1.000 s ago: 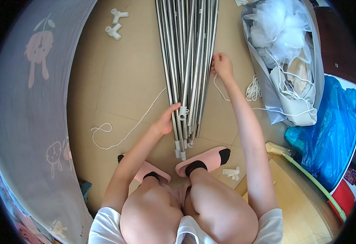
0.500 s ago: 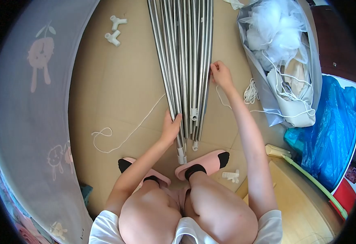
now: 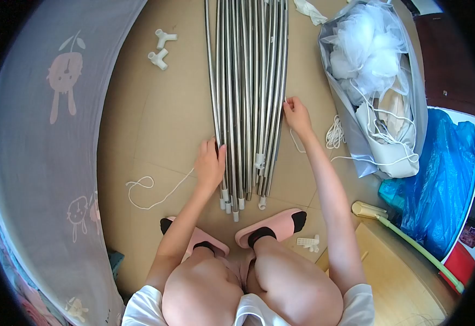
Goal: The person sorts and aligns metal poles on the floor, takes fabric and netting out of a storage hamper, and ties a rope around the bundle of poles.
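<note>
A bundle of long metal tubes (image 3: 247, 92) lies on the floor, with white plastic ends toward me. My left hand (image 3: 210, 167) is at the bundle's left edge, its fingers and thumb closed around an outer tube. On the opposite side, my right hand (image 3: 297, 116) is pinched beside the tubes, and a bit of white cord shows at its fingertips. One length of white cord (image 3: 297, 142) hangs just below that hand. Another white cord (image 3: 168, 199) runs from a loose loop on the floor to my left hand, where its end is hidden.
White plastic connectors (image 3: 165, 38) lie at the upper left, another connector (image 3: 309, 243) near my right foot. A grey bag (image 3: 339, 89) holding white netting stands right, beside a blue plastic bag (image 3: 442, 179). Grey rabbit-print fabric (image 3: 77, 157) borders the left. A green-handled tool (image 3: 419, 249) lies right.
My left hand has shifted left and slightly up, and the near tube ends are spread more evenly. My right hand has come slightly down, still beside the bundle.
</note>
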### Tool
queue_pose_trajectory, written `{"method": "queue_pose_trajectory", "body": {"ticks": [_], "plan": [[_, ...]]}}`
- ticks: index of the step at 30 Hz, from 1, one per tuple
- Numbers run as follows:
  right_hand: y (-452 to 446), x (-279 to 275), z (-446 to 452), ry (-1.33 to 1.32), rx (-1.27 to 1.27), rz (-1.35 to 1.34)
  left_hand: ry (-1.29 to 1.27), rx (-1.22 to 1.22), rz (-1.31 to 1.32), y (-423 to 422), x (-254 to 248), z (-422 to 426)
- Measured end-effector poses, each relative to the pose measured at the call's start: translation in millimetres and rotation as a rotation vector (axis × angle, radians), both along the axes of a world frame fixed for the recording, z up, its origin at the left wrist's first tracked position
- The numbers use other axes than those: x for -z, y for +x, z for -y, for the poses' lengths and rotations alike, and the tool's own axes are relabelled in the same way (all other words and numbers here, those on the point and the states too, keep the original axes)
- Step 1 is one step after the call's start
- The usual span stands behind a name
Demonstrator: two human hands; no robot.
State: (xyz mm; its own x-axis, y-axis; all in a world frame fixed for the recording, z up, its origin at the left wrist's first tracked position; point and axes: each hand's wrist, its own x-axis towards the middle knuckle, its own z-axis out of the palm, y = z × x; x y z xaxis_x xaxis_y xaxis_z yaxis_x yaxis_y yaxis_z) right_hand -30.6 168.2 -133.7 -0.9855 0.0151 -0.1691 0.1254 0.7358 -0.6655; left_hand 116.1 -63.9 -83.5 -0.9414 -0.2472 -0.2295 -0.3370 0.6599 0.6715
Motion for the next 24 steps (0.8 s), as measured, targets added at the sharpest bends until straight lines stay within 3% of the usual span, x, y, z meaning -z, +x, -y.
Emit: {"method": "queue_pose_trajectory", "body": {"ticks": [4, 6, 12, 15, 18, 21, 24], "plan": [[3.0, 3.9, -5.9, -0.168, 0.063, 0.159, -0.081, 0.025, -0.224, 6.6, 12.8, 24.3], [5.1, -3.8, -6.7, -0.175, 0.088, 0.175, -0.324, 0.108, -0.291, 10.7, 10.8, 35.0], [20.2, -18.0, 1.5, -0.089, 0.079, 0.101, -0.486, 0.301, -0.24, 2.3, 30.4, 62.2], [22.9, -16.2, -0.8, -0.087, 0.037, 0.06, -0.641, 0.308, -0.249, -23.4, 31.3, 78.7], [17.3, -14.9, -17.2, -0.007, 0.063, 0.157, -0.632, 0.352, -0.298, -60.6, 20.5, 93.8], [-3.7, -4.4, -39.9, 0.089, 0.024, -0.027, -0.754, 0.481, -0.282, -103.4, 2.3, 94.3], [-29.2, -35.8, -41.2, 0.15, -0.037, -0.029, -0.871, 0.543, -0.239, -145.8, 14.4, 101.7]]}}
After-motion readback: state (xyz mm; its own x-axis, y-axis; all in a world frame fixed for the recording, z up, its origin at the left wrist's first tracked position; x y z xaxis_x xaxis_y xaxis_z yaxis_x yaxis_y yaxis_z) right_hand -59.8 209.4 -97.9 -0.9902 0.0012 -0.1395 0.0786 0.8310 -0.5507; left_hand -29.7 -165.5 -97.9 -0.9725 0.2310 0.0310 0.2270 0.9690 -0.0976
